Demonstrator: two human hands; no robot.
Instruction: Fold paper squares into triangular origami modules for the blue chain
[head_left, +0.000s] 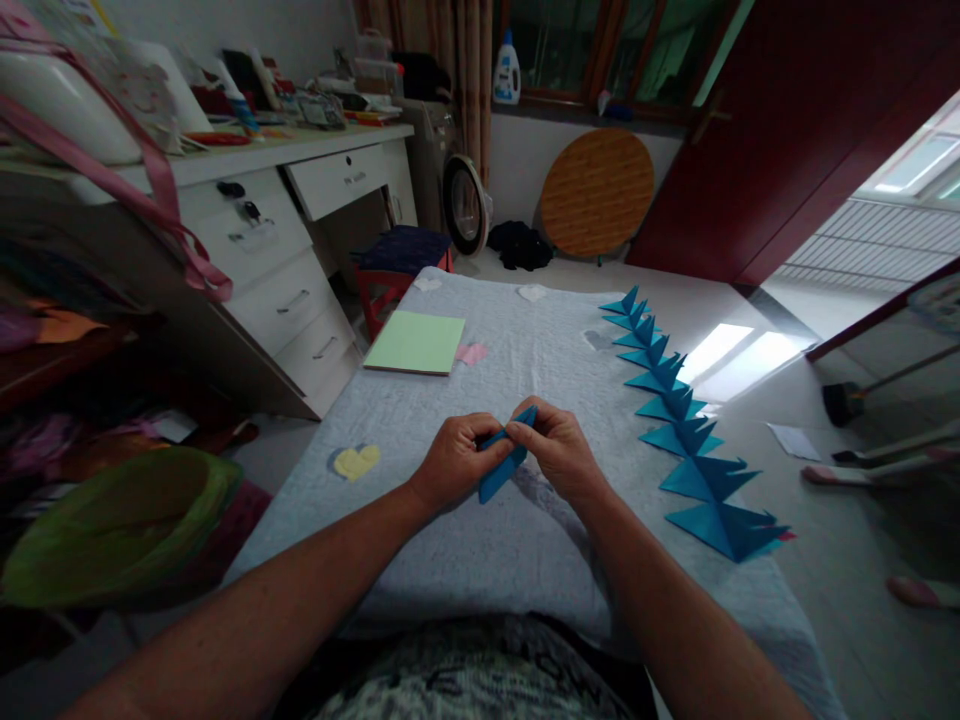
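Note:
Between my two hands, above the cloth-covered table [450, 540], is a piece of folded blue paper [501, 478], narrow and tilted. My left hand [459, 455] pinches its left side with thumb and fingers. My right hand [555, 440] grips the upper right end, thumb on top. My fingers cover part of the paper. Along the table's right side stands a row of several blue origami cranes [675, 432], apart from my hands. A stack of light green square paper [416, 342] lies toward the far left of the table.
A white desk [262, 250] with drawers runs along the left, by a stool [401, 250]. A bin with a green liner [127, 520] stands left of the table. At the back are a washing machine with its door [465, 205] ajar and a round wooden tabletop [598, 192].

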